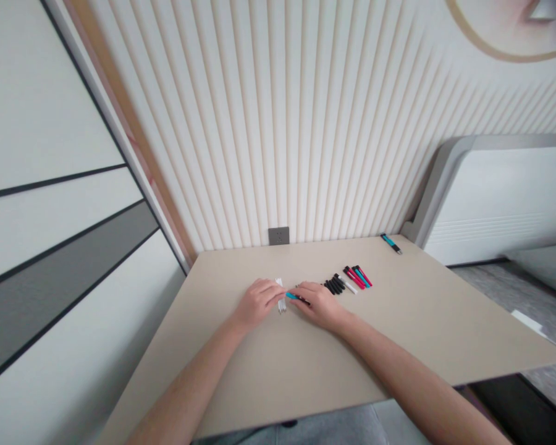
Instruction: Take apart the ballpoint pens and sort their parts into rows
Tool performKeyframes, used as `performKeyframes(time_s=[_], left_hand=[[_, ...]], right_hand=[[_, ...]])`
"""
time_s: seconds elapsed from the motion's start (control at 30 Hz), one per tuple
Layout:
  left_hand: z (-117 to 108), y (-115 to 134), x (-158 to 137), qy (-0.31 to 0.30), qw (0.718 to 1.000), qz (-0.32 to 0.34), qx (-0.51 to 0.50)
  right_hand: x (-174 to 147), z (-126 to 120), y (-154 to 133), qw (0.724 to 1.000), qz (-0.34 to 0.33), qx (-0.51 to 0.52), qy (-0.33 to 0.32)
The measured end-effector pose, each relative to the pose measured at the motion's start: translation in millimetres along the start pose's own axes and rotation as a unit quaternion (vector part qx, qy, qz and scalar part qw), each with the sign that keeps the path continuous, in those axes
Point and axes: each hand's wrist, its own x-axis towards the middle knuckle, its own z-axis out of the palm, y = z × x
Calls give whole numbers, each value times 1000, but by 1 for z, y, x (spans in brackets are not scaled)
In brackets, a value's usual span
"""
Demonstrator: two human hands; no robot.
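Observation:
My right hand (319, 304) is closed around a blue and black pen (291, 296), its blue part pointing left. The fingertips of my left hand (258, 303) are pinched at the blue end. How much of the pen the fingers cover, I cannot tell. Thin white pen refills (282, 305) lie side by side on the table just beyond and below the fingers. To the right of my right hand lie several short black pen grips (335, 285), then a white barrel with a black end (347, 283), then red and blue barrels (358, 277) with black ends.
A blue and black pen (391, 243) lies at the far right corner of the beige table (278, 371). Behind the table stands a ribbed wall with a dark socket (278, 235). A white cabinet (74, 309) rises on the left, and a bed headboard (491, 191) on the right.

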Motion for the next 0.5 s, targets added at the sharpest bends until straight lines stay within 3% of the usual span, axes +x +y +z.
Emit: performKeyframes(time_s=[0.1,0.2,0.37,0.5], left_hand=[[0,0,0,3,1000,9,-4],[1,0,-1,7,1000,1,-10],[4,-2,-4,-26,999,-39,-3],[5,-4,-5,-54,997,-50,-5]], right_hand=[[1,2,-2,1000,8,16,6],[1,4,-5,994,60,78,43],[1,10,-8,956,136,241,93],[1,13,-8,945,149,279,89]])
